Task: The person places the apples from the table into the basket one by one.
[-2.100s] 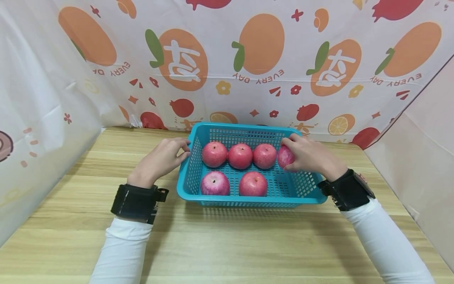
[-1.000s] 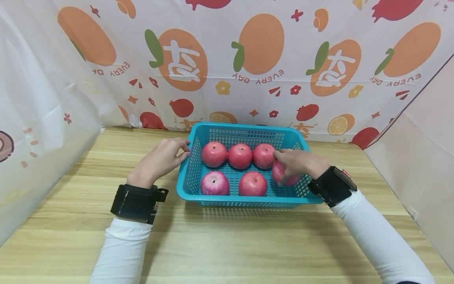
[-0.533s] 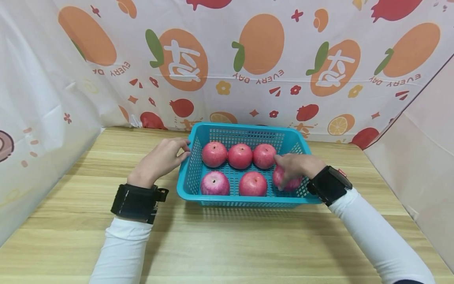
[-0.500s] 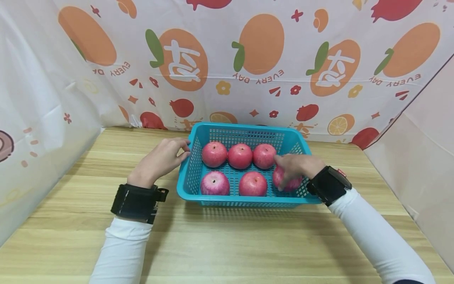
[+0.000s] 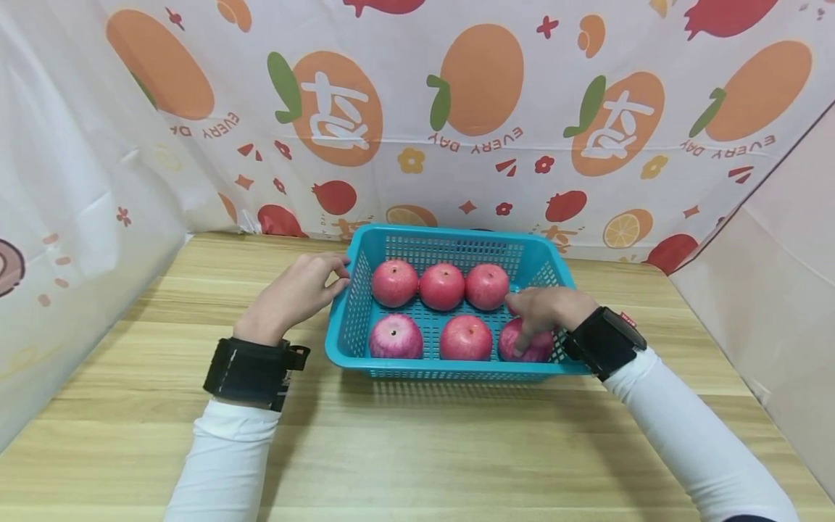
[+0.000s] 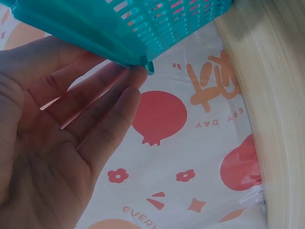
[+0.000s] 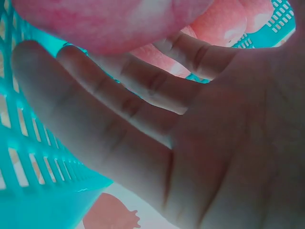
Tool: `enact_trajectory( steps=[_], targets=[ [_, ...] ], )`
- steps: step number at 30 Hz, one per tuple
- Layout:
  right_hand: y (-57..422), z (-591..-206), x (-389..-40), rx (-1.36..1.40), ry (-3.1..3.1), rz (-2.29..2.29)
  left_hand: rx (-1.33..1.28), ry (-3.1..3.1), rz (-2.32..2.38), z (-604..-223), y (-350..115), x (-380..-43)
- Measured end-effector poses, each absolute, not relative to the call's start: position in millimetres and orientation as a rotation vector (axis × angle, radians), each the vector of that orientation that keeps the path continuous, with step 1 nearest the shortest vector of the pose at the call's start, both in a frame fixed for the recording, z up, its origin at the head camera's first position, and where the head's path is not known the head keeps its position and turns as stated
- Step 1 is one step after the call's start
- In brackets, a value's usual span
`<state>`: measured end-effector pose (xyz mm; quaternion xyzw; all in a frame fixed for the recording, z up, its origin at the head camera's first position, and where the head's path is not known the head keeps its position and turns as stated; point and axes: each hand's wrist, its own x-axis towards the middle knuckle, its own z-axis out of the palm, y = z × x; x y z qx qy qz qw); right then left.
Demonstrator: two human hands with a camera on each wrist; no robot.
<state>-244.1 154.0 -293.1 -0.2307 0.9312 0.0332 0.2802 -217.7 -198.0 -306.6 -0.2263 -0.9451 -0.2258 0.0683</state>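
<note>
A blue-green plastic basket (image 5: 457,366) holds several apples in two rows. My right hand (image 5: 551,308) reaches over its right side, thumb and fingers spread around a striped apple (image 5: 538,348) in the front right corner. In the right wrist view the fingers are nearly straight beside that apple (image 7: 114,24). Left of it sit a red apple (image 5: 466,338) and a purplish apple (image 5: 396,337). At the basket's left end is my left hand (image 5: 293,297); in the left wrist view its nearly straight fingers touch the basket's rim (image 6: 71,40).
Behind the two front apples stand three red apples, among them a middle one (image 5: 442,286). The basket sits on a wooden table (image 5: 417,449), close to a fruit-printed white curtain (image 5: 404,94) at the back. A pale panel (image 5: 776,290) borders the right side.
My right hand has carried the striped apple from the back right of the basket to the front right corner, and its fingers have loosened around it. My left hand has stayed at the rim.
</note>
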Motion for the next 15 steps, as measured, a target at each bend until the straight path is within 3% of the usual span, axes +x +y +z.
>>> enact_trajectory(
  steps=[15],
  targets=[
    [154.3,-292.8,-244.2,-0.632,2.484,0.057,-0.680,-2.845,-0.672,-305.3,-197.8,-217.2]
  ],
)
